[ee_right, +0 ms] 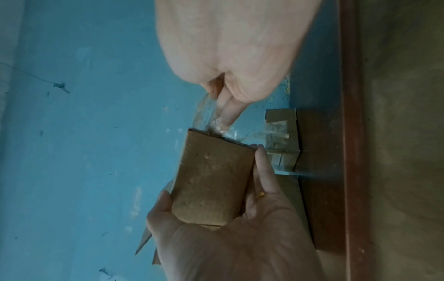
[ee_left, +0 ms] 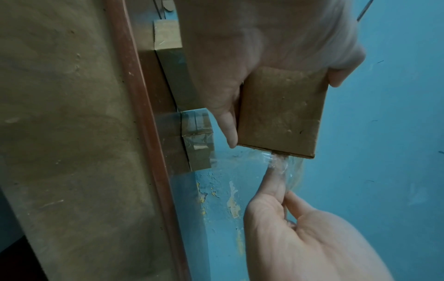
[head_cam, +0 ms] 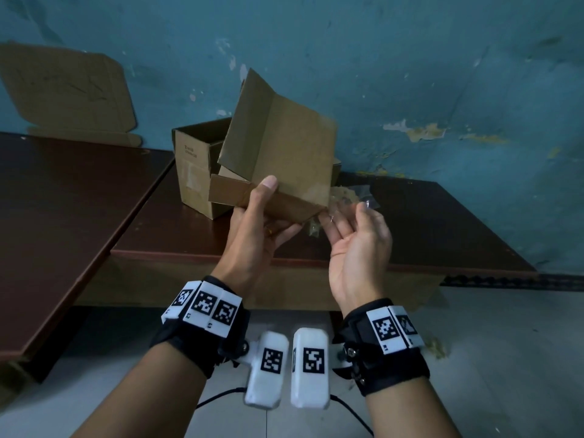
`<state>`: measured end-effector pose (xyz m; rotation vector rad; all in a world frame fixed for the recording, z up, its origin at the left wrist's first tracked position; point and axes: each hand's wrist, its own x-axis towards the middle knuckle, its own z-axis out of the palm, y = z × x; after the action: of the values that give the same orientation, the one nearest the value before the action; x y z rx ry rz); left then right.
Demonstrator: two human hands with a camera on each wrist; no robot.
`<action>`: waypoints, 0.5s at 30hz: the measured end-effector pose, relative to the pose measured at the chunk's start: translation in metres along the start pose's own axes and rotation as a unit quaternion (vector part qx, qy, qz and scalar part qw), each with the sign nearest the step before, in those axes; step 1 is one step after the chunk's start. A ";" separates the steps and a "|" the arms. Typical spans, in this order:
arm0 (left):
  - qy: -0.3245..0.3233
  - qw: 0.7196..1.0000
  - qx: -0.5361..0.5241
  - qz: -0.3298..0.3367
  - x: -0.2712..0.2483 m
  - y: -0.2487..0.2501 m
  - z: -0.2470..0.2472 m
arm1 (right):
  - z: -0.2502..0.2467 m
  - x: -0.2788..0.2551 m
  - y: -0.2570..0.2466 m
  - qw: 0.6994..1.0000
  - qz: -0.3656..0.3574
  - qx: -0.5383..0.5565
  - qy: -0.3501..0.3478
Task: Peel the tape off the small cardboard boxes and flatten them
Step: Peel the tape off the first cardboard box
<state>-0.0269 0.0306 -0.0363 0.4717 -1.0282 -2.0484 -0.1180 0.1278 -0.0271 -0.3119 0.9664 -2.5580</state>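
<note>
Cardboard box, small, brown, opened out with its flaps splayed upward, held in the air above the tabletop, in front of the blue wall. Left hand: grip closed on the near lower part of the box, thumb on the facing panel, fingers wrapped behind and mostly hidden in the head view; a ring shows on one finger in the right wrist view. Right hand: palm turned up, just right of the box's lower right corner, index finger extended to that corner, thumb apart from it. Clear tape: a crumpled transparent strip hanging from the box's lower edge and clinging round the right index fingertip; its outline is hard to make out against wall and tabletop, and whether the thumb also pinches it cannot be told. Second box: larger, open-topped, standing on the tabletop behind and left of the held one, partly hidden by it, faint printing on its side illegible. Loose tape scraps: a pale translucent clump on the tabletop at right, behind the right hand, blurred. Flattened cardboard sheet: leaning against the wall at far left above a second dark tabletop, cut off by the left edge. Both wrists carry black bands with patterned marker blocks.
</note>
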 end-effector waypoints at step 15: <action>0.034 0.999 -0.008 0.023 -0.001 0.015 0.000 | -0.006 -0.012 0.010 0.918 -0.151 -0.315 -0.186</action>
<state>-0.0190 0.0259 -0.0243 0.5010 -0.9738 -1.9851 -0.1061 0.1293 -0.0393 -1.1577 1.6581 -2.2208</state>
